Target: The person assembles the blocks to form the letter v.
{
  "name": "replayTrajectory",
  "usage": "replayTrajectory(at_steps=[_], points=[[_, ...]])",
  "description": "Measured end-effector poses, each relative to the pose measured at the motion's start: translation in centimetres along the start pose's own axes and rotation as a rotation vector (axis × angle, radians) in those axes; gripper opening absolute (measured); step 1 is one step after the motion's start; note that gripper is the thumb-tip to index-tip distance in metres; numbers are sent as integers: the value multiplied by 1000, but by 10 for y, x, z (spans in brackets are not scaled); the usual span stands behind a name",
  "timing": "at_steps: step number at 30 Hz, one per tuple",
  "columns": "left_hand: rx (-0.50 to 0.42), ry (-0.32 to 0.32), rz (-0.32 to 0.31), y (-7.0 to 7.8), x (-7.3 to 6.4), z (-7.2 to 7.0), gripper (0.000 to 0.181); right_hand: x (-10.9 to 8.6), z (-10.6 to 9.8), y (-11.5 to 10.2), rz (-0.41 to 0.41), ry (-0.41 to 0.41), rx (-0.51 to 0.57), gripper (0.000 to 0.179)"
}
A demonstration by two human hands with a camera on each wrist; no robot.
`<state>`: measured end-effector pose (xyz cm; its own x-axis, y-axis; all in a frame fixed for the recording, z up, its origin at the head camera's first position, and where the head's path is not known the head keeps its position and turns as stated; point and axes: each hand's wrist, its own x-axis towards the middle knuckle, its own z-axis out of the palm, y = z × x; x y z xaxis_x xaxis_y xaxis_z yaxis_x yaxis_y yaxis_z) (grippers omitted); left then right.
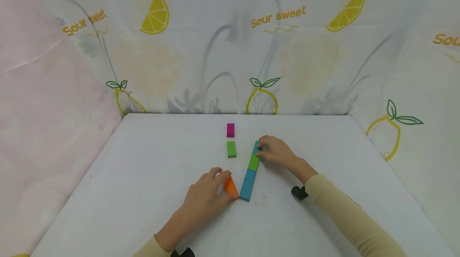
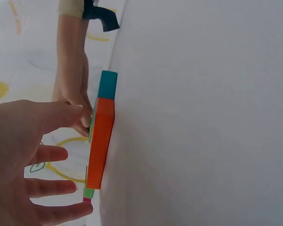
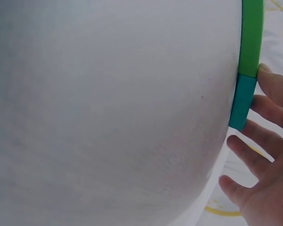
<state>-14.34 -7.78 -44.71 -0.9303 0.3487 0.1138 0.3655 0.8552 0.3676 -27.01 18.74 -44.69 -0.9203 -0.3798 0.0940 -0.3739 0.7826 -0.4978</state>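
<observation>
A row of blocks slants across the white table: a blue block (image 1: 248, 185) nearest, a green block (image 1: 253, 163) in the middle and a teal block (image 1: 255, 148) at the far end. My right hand (image 1: 278, 151) rests its thumb and fingertips by the green and teal blocks; in the right wrist view its fingers are fairly straight. An orange block (image 2: 101, 141) touches or nearly touches the blue block's near end. Over the orange block hovers my left hand (image 1: 206, 193), fingers spread, thumb by its near end; the left wrist view shows a small gap at the thumb.
Beyond the orange block lie a separate green block (image 1: 231, 149) and a magenta block (image 1: 230, 130), one behind the other. A cloth (image 1: 201, 49) printed with lemons hangs along the table's back edge. Dark wrist devices (image 1: 300, 193) sit on both sleeves.
</observation>
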Motion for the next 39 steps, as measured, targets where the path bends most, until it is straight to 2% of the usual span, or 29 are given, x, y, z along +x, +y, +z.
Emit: replayTrajectory(at_steps=[4, 10, 15, 19, 27, 32, 39], points=[[-34, -17, -12, -6, 7, -2, 55, 0, 1, 1, -5, -4, -7, 20], [-17, -11, 14, -11, 17, -4, 51, -1, 1, 1, 3, -4, 0, 20], [-18, 4, 12, -12, 23, -4, 47, -3, 1, 1, 1, 3, -4, 20], [-8, 2, 0, -14, 28, -4, 45, -2, 1, 2, -8, 4, -11, 20], [-49, -21, -24, -19, 39, -4, 42, -2, 3, 2, -5, 5, -2, 21], [-62, -3, -19, -22, 45, -3, 39, -3, 3, 1, 3, 8, 2, 21], [-105, -20, -64, -25, 56, -7, 40, -3, 3, -2, 1, 17, 9, 21]])
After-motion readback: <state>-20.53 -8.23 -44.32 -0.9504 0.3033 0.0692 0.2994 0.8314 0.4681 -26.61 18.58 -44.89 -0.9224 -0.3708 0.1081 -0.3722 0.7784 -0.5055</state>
